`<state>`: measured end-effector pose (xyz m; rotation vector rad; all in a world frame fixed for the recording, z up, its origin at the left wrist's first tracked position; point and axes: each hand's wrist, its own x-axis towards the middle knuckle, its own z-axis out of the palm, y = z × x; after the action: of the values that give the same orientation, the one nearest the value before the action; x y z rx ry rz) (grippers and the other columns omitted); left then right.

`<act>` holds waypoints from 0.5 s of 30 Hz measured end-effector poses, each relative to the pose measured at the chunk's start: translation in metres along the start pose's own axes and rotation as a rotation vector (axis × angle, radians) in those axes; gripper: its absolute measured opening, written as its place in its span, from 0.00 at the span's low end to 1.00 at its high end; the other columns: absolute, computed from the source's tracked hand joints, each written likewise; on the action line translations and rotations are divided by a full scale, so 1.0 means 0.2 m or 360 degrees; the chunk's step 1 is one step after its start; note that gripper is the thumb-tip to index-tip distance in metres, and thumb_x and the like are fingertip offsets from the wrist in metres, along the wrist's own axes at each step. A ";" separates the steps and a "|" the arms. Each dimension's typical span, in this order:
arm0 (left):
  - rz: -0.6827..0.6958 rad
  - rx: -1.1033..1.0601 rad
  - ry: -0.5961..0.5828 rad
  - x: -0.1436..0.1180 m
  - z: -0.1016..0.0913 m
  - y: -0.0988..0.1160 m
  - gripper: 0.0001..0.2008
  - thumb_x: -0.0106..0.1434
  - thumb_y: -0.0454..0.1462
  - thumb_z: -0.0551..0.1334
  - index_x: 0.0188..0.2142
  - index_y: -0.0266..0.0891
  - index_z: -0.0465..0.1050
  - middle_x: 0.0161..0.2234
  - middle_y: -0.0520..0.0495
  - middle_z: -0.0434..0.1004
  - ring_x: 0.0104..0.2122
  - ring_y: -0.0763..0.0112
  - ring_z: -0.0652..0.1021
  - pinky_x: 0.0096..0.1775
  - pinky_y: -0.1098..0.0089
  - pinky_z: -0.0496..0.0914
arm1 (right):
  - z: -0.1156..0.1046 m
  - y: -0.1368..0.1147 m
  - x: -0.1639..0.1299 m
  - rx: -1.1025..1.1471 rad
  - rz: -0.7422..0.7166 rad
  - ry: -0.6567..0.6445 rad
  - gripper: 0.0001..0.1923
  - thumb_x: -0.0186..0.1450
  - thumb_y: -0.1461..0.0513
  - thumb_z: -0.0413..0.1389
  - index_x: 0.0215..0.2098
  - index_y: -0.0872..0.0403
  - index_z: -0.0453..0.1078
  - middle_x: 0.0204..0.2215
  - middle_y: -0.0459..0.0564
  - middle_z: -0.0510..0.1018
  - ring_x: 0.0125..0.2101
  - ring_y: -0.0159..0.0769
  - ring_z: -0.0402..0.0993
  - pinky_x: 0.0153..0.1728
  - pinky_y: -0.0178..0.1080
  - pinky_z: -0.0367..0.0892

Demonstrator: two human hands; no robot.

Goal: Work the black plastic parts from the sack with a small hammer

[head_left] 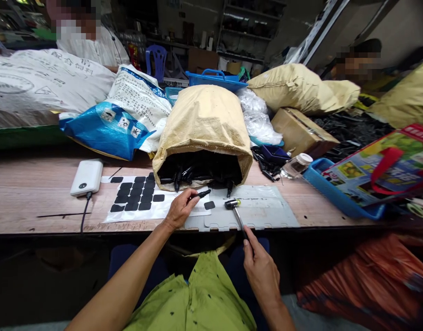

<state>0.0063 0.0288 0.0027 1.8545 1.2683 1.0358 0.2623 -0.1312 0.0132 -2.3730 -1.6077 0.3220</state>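
Left hand (179, 209) has its fingers pinched on a small black tube (203, 193), just in front of the tan sack (204, 124) on the bench (53, 184). Right hand (261, 264): fingers wrapped round a hammer (238, 214). White sack (76, 87) seems to say 配合饲料; the blue-and-white bag's (135, 99) print is too small to read.
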 end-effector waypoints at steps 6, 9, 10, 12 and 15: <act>0.0534 0.0059 -0.0409 -0.40 0.02 0.06 0.13 0.73 0.43 0.55 0.50 0.41 0.73 0.38 0.45 0.79 0.37 0.65 0.76 0.43 0.64 0.68 | -0.06 0.08 0.06 -0.0058 0.0165 -0.0030 0.24 0.76 0.55 0.47 0.68 0.32 0.61 0.49 0.45 0.83 0.38 0.42 0.83 0.26 0.34 0.64; 0.0343 0.0376 -0.0714 -0.60 0.09 -0.03 0.16 0.74 0.46 0.52 0.50 0.43 0.74 0.38 0.44 0.81 0.37 0.62 0.79 0.42 0.63 0.68 | -0.08 0.10 0.09 -0.0075 0.0221 -0.0001 0.24 0.76 0.55 0.47 0.69 0.35 0.61 0.48 0.47 0.83 0.38 0.43 0.83 0.26 0.35 0.63; 0.0121 0.0522 -0.0741 -0.63 0.12 -0.08 0.17 0.74 0.46 0.51 0.51 0.44 0.75 0.38 0.44 0.82 0.38 0.60 0.80 0.42 0.63 0.69 | -0.08 0.11 0.10 -0.0074 0.0225 0.0009 0.24 0.76 0.56 0.47 0.69 0.35 0.61 0.47 0.48 0.84 0.38 0.43 0.83 0.26 0.35 0.63; -0.0399 0.0780 -0.0711 -0.65 0.16 -0.18 0.18 0.74 0.45 0.50 0.52 0.45 0.75 0.40 0.42 0.83 0.42 0.56 0.81 0.45 0.61 0.71 | -0.07 0.11 0.10 -0.0067 0.0217 0.0021 0.24 0.76 0.56 0.47 0.69 0.36 0.62 0.46 0.49 0.84 0.38 0.43 0.83 0.26 0.35 0.63; -0.0828 0.0926 -0.0625 -0.62 0.20 -0.31 0.19 0.72 0.44 0.52 0.56 0.46 0.74 0.46 0.41 0.83 0.51 0.52 0.79 0.53 0.57 0.70 | -0.07 0.10 0.10 -0.0055 0.0201 0.0027 0.24 0.76 0.57 0.48 0.69 0.37 0.62 0.45 0.49 0.84 0.38 0.43 0.83 0.26 0.35 0.63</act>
<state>-0.0115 -0.0715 -0.0980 1.8339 1.7788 0.0129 0.2914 -0.1213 0.0189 -2.5022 -1.4712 0.3001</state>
